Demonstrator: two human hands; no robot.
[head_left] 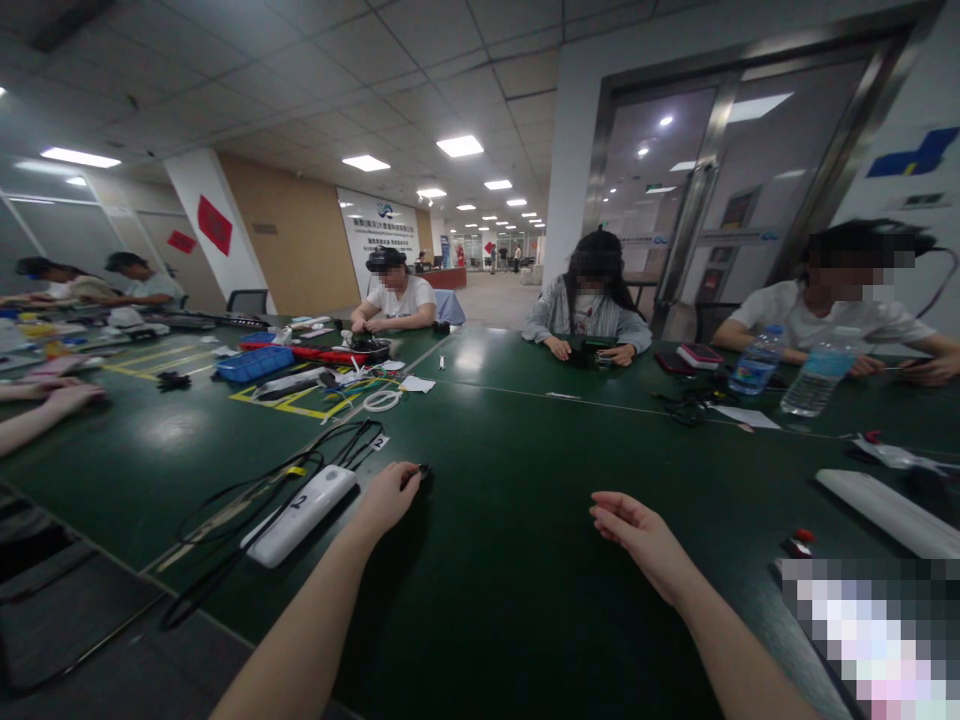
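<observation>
My left hand (390,497) rests on the dark green table (510,560), fingers curled around a small black object (423,469) at its fingertips. A white power strip (301,514) marked with a 2 lies just left of that hand, with black cables (247,490) looped beside it. My right hand (636,532) hovers low over the table further right, fingers loosely bent together and nothing visible in them.
Other people sit around the table: one far across in a white shirt (397,298), one in grey (589,312), one at right (825,310) behind two water bottles (817,375). A blue tray (253,362), a white coil (382,401) and another white strip (889,510) lie around.
</observation>
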